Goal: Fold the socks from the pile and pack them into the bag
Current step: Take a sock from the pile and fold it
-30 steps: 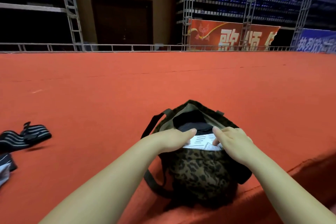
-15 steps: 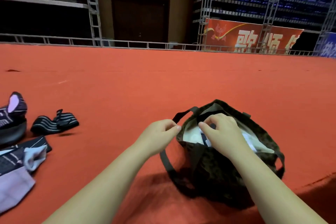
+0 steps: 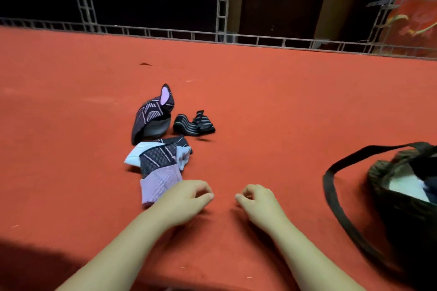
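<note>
Both hands are coming away from the bag [image 3: 402, 196], which is now sitting at far right with socks inside; the left hand [image 3: 186, 198] and right hand [image 3: 257, 201] are hovering loosely curled, holding nothing, near the pile [image 3: 160, 144]. Another sock is probably coming next. Red carpet [image 3: 71, 101] is stretching back to railings [image 3: 165, 33].

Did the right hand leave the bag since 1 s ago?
Yes. The right hand is off the camouflage bag and now hangs over the red carpet to the bag's left, nearer the sock pile, holding nothing.
</note>
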Demonstrator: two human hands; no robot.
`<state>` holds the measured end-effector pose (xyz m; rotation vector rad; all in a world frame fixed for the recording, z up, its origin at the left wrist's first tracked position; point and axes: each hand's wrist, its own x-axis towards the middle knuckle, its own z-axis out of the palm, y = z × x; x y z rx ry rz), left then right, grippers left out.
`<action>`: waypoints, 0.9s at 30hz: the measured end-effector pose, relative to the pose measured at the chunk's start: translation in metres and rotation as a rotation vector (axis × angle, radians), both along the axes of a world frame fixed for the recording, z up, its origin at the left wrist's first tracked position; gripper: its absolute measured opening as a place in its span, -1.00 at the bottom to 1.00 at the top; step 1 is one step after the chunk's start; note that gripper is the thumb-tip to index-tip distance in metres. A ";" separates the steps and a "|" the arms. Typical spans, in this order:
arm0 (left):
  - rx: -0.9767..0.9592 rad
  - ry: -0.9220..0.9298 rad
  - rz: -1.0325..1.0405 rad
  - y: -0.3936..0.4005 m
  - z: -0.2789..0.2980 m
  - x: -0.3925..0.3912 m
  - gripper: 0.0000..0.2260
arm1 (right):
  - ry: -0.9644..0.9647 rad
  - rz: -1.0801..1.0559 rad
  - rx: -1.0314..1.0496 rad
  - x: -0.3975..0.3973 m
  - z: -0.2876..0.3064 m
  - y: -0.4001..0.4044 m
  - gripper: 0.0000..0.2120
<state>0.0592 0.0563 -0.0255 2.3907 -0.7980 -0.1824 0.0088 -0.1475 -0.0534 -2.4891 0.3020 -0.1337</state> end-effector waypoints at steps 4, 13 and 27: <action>-0.142 -0.239 0.186 0.038 -0.007 -0.003 -0.83 | -0.040 0.035 -0.054 0.014 -0.016 0.038 -0.85; -0.111 -0.009 0.573 0.064 -0.050 0.034 -0.42 | -0.156 0.006 0.167 0.022 -0.029 0.037 -0.84; -0.352 0.288 -0.125 -0.071 -0.043 0.082 -0.82 | -0.148 -0.245 1.008 0.069 -0.011 -0.037 -0.74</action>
